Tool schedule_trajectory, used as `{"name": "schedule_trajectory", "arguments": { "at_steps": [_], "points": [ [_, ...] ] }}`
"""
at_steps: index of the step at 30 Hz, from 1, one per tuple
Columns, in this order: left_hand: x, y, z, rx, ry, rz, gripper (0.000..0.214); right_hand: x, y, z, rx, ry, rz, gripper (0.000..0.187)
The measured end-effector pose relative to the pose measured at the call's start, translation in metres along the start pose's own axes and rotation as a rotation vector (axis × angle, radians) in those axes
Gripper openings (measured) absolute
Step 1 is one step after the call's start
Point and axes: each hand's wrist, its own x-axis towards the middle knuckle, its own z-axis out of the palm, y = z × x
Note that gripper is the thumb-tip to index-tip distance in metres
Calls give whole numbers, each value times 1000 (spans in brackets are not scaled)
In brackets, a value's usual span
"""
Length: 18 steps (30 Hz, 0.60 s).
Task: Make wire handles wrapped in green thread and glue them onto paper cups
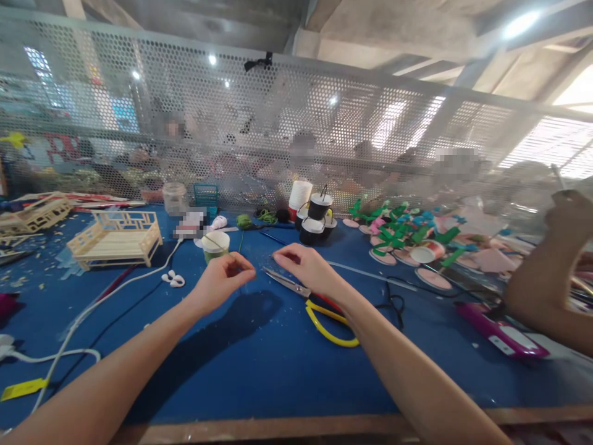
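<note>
My left hand (pixel 222 278) is closed in a pinch above the blue tabletop, just in front of a paper cup (pixel 215 242) with a green lower part. Dark green yarn lies across the cup's rim; whether it runs into my fingers I cannot tell. My right hand (pixel 306 266) also pinches, thumb and fingertips together, with a tiny dark tip showing at the fingers. What either hand holds is too small to make out. Beneath my right hand and wrist lie partly open scissors (pixel 331 324) with yellow and red handles, blades pointing left.
A wooden stick-built model bed (pixel 115 238) stands left. White cable (pixel 123 283) crosses the tabletop. Behind are green yarn (pixel 243 220) and stacked black-and-white cups (pixel 312 230). Several green craft plants (pixel 393 238) and a purple device (pixel 503 330) lie right, near another person's arm (pixel 542 266). Perforated metal screen (pixel 259 123) stands behind.
</note>
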Motion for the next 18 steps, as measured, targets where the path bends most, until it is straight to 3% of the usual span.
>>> {"name": "schedule_trajectory", "arguments": {
  "at_steps": [3, 8, 13, 18],
  "points": [
    [-5, 5, 3, -44, -239, -47, 9, -3, -21, 3, 313, -207, -112, 25],
    [-10, 9, 4, -45, -633, -108, 4, -12, -25, 14, 698, -449, -50, 26],
    [-14, 12, 6, -36, -768, -161, 3, -18, -14, 17, 863, -591, 10, 12],
    [-18, 12, 9, -72, -908, -191, 4, -18, -5, 8, 789, -852, -82, 13]
  ]
}}
